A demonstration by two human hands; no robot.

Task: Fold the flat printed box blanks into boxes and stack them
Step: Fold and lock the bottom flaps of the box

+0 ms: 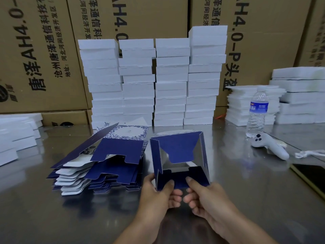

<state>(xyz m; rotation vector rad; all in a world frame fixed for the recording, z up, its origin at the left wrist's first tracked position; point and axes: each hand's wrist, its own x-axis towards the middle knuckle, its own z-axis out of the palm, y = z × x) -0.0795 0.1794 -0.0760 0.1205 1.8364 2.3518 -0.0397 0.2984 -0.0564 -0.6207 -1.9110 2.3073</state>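
A half-formed blue printed box (177, 147) stands opened up in front of me, its open end facing the camera and its silver inside showing. My left hand (158, 194) and my right hand (202, 196) both grip its near bottom flap, thumbs on top and fingers curled beneath. To the left lies a slumped pile of flat blue-and-white box blanks (102, 161) on the metal table (246, 199).
Four tall stacks of white foam pads (153, 81) stand behind, against brown cartons (40, 50). More foam sits at the left edge (15, 136) and right (299, 97). A water bottle (257, 111), a white controller (269, 145) and a dark phone (313, 176) lie to the right.
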